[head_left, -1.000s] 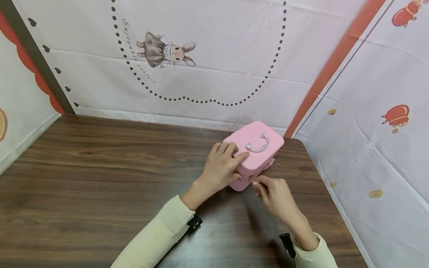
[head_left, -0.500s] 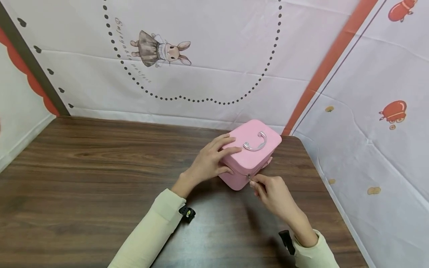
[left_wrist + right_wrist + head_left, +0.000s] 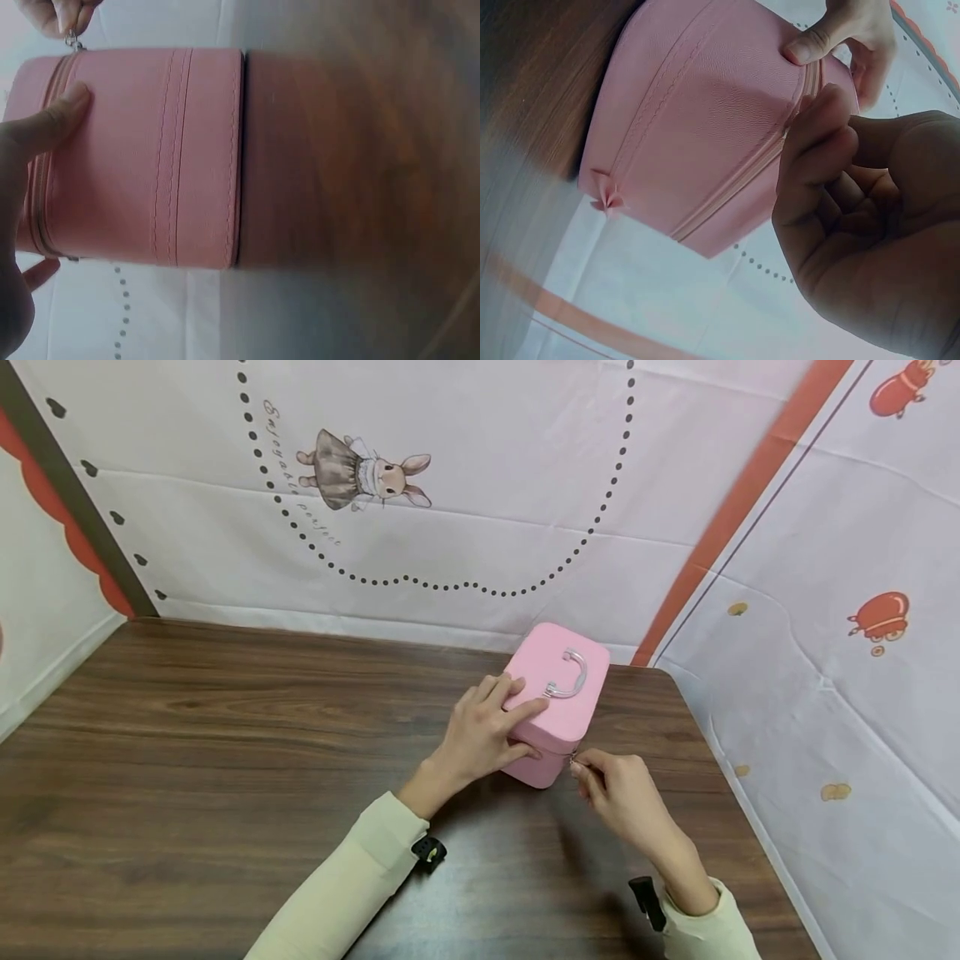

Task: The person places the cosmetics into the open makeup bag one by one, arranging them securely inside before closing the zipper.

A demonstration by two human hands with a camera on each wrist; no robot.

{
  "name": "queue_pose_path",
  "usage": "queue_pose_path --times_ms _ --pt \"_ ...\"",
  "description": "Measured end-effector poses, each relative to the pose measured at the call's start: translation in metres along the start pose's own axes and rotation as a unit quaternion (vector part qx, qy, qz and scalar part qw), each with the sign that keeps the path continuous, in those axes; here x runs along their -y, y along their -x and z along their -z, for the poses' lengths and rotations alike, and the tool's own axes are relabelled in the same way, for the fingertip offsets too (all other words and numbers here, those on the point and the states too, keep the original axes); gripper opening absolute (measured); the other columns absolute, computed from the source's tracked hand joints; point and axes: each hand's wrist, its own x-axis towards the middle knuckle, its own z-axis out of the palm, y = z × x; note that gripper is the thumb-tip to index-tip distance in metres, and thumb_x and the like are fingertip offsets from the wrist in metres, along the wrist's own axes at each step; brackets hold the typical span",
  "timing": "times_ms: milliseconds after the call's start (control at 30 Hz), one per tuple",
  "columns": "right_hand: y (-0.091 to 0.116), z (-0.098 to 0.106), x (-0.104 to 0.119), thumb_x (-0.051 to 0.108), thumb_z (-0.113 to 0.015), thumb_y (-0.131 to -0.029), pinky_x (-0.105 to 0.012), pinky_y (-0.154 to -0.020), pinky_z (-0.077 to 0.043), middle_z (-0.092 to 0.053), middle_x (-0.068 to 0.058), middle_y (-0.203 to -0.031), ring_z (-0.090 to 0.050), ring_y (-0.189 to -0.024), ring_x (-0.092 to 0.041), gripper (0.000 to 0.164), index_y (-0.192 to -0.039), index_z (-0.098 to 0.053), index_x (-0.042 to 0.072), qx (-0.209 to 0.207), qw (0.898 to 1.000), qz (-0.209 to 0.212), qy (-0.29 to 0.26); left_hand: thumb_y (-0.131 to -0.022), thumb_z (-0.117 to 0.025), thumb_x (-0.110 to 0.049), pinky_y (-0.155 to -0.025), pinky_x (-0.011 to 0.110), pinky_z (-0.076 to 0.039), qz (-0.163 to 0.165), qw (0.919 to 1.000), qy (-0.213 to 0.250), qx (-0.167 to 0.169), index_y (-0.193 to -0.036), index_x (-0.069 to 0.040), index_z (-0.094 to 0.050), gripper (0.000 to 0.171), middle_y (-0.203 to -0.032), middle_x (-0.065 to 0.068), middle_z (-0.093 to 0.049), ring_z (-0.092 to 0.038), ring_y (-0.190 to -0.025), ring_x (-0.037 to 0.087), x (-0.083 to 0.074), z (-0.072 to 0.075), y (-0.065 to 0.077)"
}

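A pink vanity case (image 3: 558, 722) with a silver carrying handle (image 3: 578, 681) on its lid stands near the back right of the table. My left hand (image 3: 474, 735) holds its left side, fingers on the lid and thumb (image 3: 56, 124) on the wall just below the zipper. At the near corner, my right hand (image 3: 626, 793) pinches the small metal zipper pull (image 3: 72, 39) between thumb and forefinger. The zipper (image 3: 735, 184) runs around the case beneath the lid, with its two edges close together along the stretch that shows. In the right wrist view, curled fingers hide the pull.
A dark wood-grain table (image 3: 225, 777) carries the case. Behind it hangs a white printed cloth (image 3: 487, 468) with a rabbit figure, and another printed cloth (image 3: 810, 693) borders the right side. A pink bow (image 3: 607, 195) sits low on the case.
The case has turned counterclockwise, its far end swinging left. My left hand shifted back, then moved forward onto the lid again. My right hand keeps its pinch and has moved slightly right.
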Motion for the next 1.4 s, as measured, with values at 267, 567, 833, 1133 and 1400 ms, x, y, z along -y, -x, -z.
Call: queue_pose_path --times_ms 267,567,833,1133,1400 --pt "-0.001 0.001 0.0 0.0 -0.063 -0.09 -0.02 -0.043 -0.036 -0.047 0.015 -0.056 -0.04 -0.046 0.003 0.027 -0.068 -0.056 0.014 -0.023 0.999 0.021 0.011 -0.058 -0.087 -0.051 -0.068 0.034 -0.046 0.034 0.9992 -0.016 -0.015 -0.115 -0.025 -0.068 0.066 -0.111 0.008 -0.052 -0.049 -0.098 0.023 -0.009 -0.002 -0.001" --pt "0.0 -0.001 0.001 -0.001 -0.063 -0.089 -0.019 -0.043 -0.035 -0.045 0.017 -0.057 -0.039 -0.046 0.005 0.027 -0.068 -0.055 0.014 -0.036 0.998 0.042 0.013 -0.056 -0.089 -0.048 -0.068 0.033 -0.045 0.051 0.9985 -0.013 -0.018 -0.114 -0.023 -0.068 0.066 -0.111 0.009 -0.052 -0.049 -0.099 0.024 -0.013 -0.002 -0.002" --pt "-0.002 -0.007 0.004 -0.003 -0.063 -0.088 -0.017 -0.044 -0.036 -0.046 0.016 -0.056 -0.04 -0.047 0.006 0.028 -0.067 -0.054 0.014 -0.046 0.997 0.062 0.015 -0.054 -0.09 -0.048 -0.068 0.033 -0.046 0.058 0.9978 -0.016 -0.028 -0.112 -0.023 -0.069 0.067 -0.11 0.009 -0.052 -0.05 -0.098 0.024 -0.014 -0.004 -0.002" --pt "-0.002 -0.012 0.01 0.001 -0.063 -0.09 -0.019 -0.045 -0.035 -0.043 0.018 -0.057 -0.038 -0.048 0.005 0.031 -0.067 -0.05 0.018 -0.029 0.997 0.066 0.034 -0.057 -0.087 -0.052 -0.071 0.033 -0.045 0.048 0.9971 -0.04 -0.043 -0.112 -0.019 -0.068 0.067 -0.107 0.011 -0.05 -0.046 -0.087 0.024 -0.024 -0.008 -0.003" --pt "-0.002 -0.015 0.01 -0.001 -0.064 -0.087 -0.018 -0.044 -0.034 -0.042 0.018 -0.057 -0.037 -0.047 0.004 0.032 -0.066 -0.049 0.017 -0.041 0.996 0.072 0.042 -0.058 -0.087 -0.051 -0.074 0.033 -0.045 0.058 0.9969 -0.045 -0.029 -0.114 -0.02 -0.067 0.068 -0.109 0.012 -0.049 -0.046 -0.088 0.025 -0.027 -0.008 -0.003"
